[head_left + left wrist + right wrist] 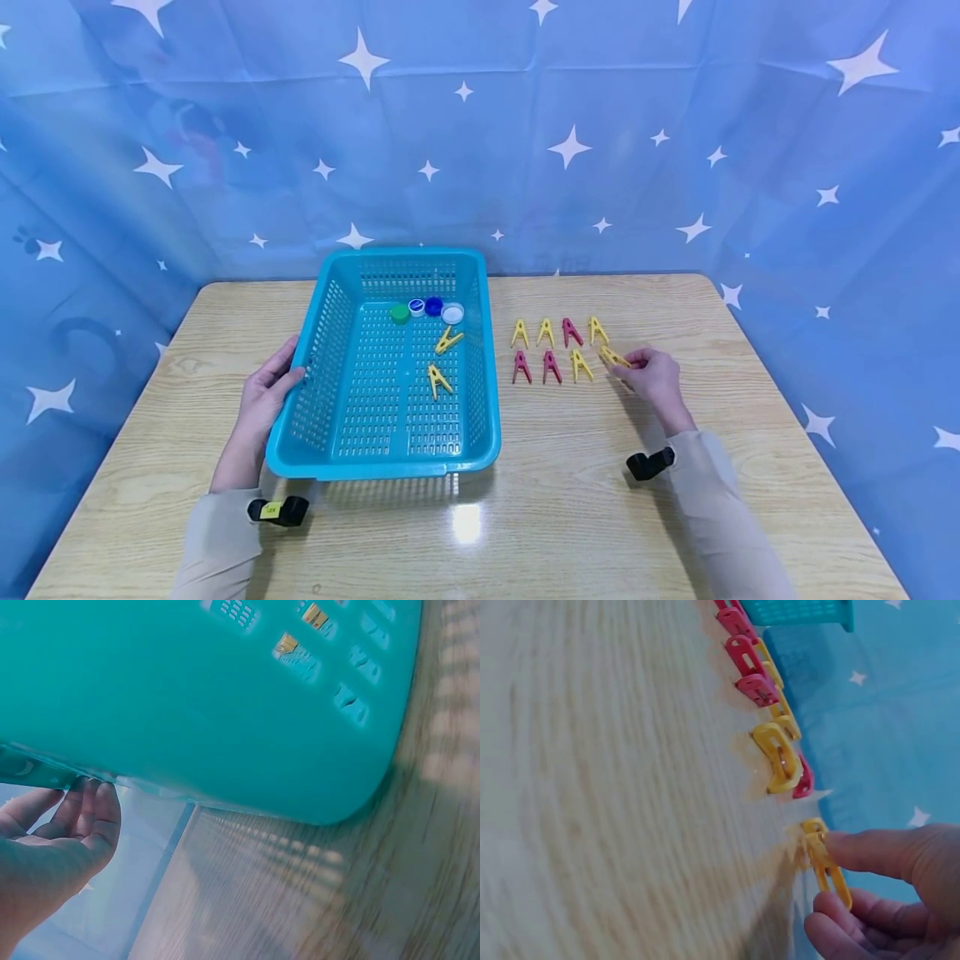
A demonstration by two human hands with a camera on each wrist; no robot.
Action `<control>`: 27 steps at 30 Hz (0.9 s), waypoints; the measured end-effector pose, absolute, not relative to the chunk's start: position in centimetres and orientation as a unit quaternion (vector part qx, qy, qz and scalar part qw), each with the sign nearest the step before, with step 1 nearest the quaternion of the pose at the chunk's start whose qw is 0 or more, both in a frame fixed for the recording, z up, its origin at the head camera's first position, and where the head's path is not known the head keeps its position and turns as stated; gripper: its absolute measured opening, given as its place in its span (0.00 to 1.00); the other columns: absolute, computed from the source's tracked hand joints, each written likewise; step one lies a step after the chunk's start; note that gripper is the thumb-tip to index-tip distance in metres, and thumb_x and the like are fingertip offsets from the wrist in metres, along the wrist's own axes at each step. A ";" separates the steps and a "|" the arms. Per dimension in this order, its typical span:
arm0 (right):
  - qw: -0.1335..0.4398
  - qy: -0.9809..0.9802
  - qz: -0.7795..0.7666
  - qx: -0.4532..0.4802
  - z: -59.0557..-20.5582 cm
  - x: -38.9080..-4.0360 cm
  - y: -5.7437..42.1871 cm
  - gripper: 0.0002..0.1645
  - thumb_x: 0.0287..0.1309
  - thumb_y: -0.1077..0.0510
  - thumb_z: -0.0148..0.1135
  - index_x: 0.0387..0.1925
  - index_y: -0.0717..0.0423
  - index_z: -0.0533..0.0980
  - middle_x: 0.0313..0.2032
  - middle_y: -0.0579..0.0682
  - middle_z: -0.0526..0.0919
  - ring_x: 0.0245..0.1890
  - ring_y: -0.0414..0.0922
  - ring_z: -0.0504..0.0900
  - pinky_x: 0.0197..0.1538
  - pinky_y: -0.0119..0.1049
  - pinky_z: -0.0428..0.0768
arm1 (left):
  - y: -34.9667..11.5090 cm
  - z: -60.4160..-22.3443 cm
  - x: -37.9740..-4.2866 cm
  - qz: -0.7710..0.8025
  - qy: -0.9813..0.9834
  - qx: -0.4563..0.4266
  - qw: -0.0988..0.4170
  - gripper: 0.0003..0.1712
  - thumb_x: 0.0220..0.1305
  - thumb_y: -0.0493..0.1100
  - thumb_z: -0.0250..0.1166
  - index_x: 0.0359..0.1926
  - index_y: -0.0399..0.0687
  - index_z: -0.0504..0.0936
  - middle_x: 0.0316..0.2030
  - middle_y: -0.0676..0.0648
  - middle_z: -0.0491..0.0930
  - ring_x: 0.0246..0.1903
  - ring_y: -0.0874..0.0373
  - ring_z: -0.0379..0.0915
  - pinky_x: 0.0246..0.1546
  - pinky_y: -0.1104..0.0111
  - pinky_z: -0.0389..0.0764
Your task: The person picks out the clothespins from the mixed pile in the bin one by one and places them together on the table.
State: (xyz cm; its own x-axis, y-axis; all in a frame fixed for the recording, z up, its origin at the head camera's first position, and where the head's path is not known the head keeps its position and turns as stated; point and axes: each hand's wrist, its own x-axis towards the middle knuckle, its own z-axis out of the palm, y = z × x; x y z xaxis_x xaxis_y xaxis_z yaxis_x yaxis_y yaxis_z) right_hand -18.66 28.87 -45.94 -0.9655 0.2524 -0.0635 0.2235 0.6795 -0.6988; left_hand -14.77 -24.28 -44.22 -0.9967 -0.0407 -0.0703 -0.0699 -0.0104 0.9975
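Note:
My left hand (272,390) grips the left rim of a turquoise plastic basket (491,417), thumb over the edge; the left wrist view shows its fingers curled at the rim. Inside the basket lie two yellow clothespins (439,380) and several bottle caps (452,313) in green, white and blue. Over on the right, my right hand (652,375) pinches a yellow clothespin (823,859) between thumb and fingers, low over the table. This clothespin is at the right end of two rows of yellow and red clothespins, close beside a yellow one (581,365) in the front row.
The clothespin rows, with a red one (521,367) at the front left, lie just right of the basket on the wooden table (570,467). A blue curtain (510,167) with white stars hangs behind the table and along both sides.

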 end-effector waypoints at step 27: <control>0.009 -0.935 0.342 -0.098 -45.9 -18.4 28.0 0.24 0.53 0.56 0.67 0.43 0.72 0.72 0.34 0.60 0.76 0.30 0.47 0.73 0.29 0.33 0.71 | -24.3 -44.0 -14.9 0.688 0.724 -0.043 0.013 0.32 0.70 0.43 0.53 0.71 0.49 0.53 0.72 0.47 0.50 0.69 0.49 0.46 0.60 0.68 0.63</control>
